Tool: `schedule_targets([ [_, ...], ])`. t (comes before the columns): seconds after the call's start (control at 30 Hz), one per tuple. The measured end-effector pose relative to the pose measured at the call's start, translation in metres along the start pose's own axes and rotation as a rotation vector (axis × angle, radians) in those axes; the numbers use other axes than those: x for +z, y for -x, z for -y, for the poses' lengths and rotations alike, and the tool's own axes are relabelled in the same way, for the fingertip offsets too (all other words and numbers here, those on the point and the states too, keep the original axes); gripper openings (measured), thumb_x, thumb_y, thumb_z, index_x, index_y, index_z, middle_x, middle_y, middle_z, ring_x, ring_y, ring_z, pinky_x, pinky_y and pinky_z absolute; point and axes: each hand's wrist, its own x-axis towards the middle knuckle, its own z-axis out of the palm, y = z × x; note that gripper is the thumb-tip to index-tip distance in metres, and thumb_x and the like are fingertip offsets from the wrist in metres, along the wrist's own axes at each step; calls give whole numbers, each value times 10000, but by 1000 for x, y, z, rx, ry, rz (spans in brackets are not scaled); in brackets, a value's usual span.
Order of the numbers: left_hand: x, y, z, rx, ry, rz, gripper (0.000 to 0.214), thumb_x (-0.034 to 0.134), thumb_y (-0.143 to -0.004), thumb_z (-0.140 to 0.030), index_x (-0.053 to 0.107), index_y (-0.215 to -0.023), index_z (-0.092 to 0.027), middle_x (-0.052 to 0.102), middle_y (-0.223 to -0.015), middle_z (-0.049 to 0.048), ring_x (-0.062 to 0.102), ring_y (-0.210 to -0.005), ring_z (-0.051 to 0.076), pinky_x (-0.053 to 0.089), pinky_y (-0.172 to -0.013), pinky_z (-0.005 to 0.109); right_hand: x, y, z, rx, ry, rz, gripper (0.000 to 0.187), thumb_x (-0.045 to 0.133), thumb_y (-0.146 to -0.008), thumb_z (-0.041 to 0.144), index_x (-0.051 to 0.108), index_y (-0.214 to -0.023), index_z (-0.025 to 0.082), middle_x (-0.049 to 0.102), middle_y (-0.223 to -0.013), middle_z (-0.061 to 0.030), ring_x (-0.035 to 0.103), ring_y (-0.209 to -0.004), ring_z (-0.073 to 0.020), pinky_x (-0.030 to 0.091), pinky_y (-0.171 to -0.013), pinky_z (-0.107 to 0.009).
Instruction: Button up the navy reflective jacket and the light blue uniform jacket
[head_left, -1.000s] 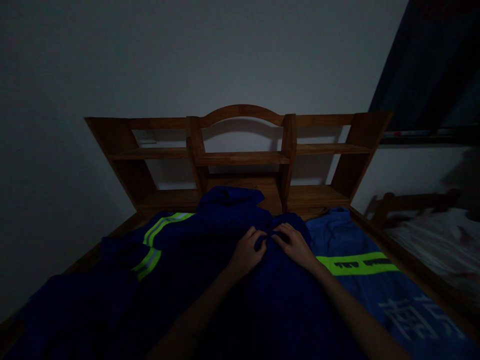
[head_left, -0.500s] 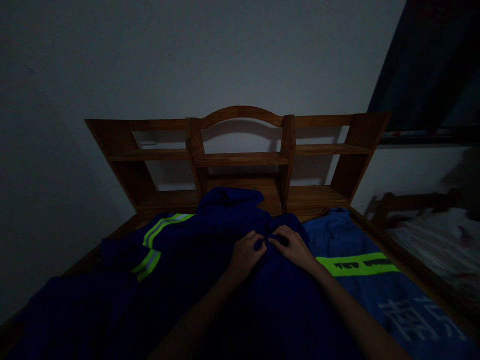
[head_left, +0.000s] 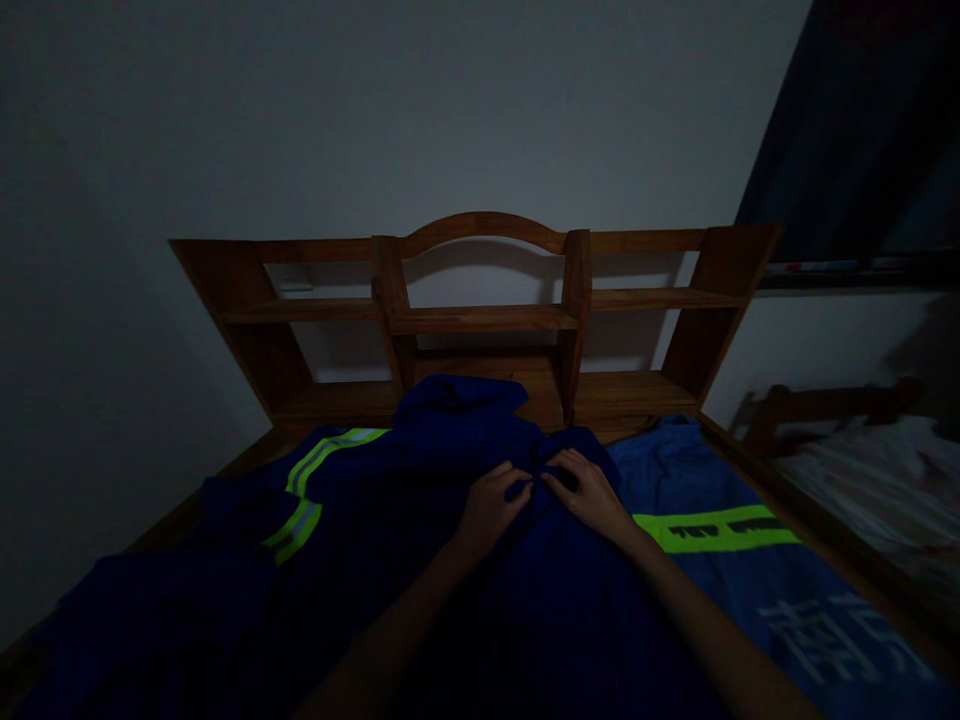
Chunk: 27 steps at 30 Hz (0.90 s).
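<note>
Two hands (head_left: 493, 508) (head_left: 589, 494) on one garment (head_left: 412, 490), one headboard (head_left: 484, 319)

The jacket (head_left: 356, 485) is soft, matt woven cloth, creased all over, and the stripes (head_left: 301, 522) on it look smoother, with a pale, faintly shiny middle band. The vest (head_left: 664, 465) beside it is dull cloth too, its bright strip (head_left: 731, 530) flat and smooth. The shelf (head_left: 484, 318) is brown wood with visible grain and a low sheen (the dim light hides finer texture). The wall (head_left: 480, 120) looks matt and plain; the sheet (head_left: 877, 480) is rumpled, thin-looking cloth.
</note>
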Motion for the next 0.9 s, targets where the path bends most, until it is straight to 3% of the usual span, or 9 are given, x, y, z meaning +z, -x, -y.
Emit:
schedule_targets([
  [0.1, 0, 0, 0, -6, 14, -12, 132, 529, -850, -244, 645, -913, -237, 650, -868, -4, 614, -840, 137, 465, -793, 249, 1, 1, -1, -7, -8, 13, 95, 533, -882, 271, 603, -921, 221, 612, -902, -27, 551, -911, -179, 429, -828, -312],
  [0.3, 0, 1, -1, 15, 47, 13, 282, 511, -856, -230, 597, -1121, -275, 662, -1056, -2, 613, -967, 148, 470, -874, 265, 2, 1, -2, -24, -8, 15, 133, 515, -895, 307, 612, -938, 227, 618, -905, -34, 549, -917, -187, 433, -833, -329],
  [0.9, 3, 3, -2, 6, -17, -11, 249, 502, -860, -235, 623, -1076, -257, 675, -1011, 7, 632, -913, 148, 496, -835, 266, 2, 0, -4, -16, 14, 34, 136, 523, -891, 311, 623, -930, 227, 616, -894, -34, 549, -905, -185, 437, -822, -323],
])
